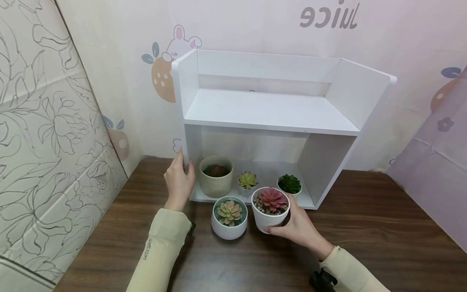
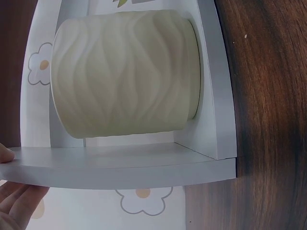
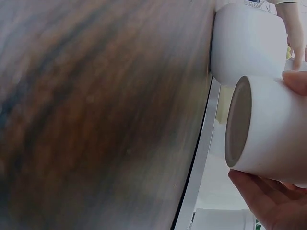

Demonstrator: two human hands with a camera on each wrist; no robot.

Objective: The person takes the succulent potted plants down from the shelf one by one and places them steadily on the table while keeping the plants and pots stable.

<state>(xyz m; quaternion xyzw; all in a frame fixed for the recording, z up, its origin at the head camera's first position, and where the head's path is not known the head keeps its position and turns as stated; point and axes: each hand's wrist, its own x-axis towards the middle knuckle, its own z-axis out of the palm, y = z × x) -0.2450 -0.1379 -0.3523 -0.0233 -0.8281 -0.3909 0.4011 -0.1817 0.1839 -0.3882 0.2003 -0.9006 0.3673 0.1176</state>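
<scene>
My right hand (image 1: 297, 225) grips a white pot with a red succulent (image 1: 270, 209), held slightly tilted just above the wooden table (image 1: 365, 227) in front of the white shelf (image 1: 270, 111). The right wrist view shows the pot's (image 3: 273, 129) bare underside, with my fingers (image 3: 268, 201) beneath it. My left hand (image 1: 178, 180) holds the shelf's left side wall, thumb on one face and fingers (image 2: 12, 201) on the other. A round white pot with a pale green succulent (image 1: 229, 217) stands on the table between my hands.
The lower shelf holds a beige ribbed pot (image 1: 216, 175), a small yellow-green succulent (image 1: 247, 180) and a dark green succulent (image 1: 289, 184). Nothing stands on the upper shelf board. Patterned walls close in behind and on both sides.
</scene>
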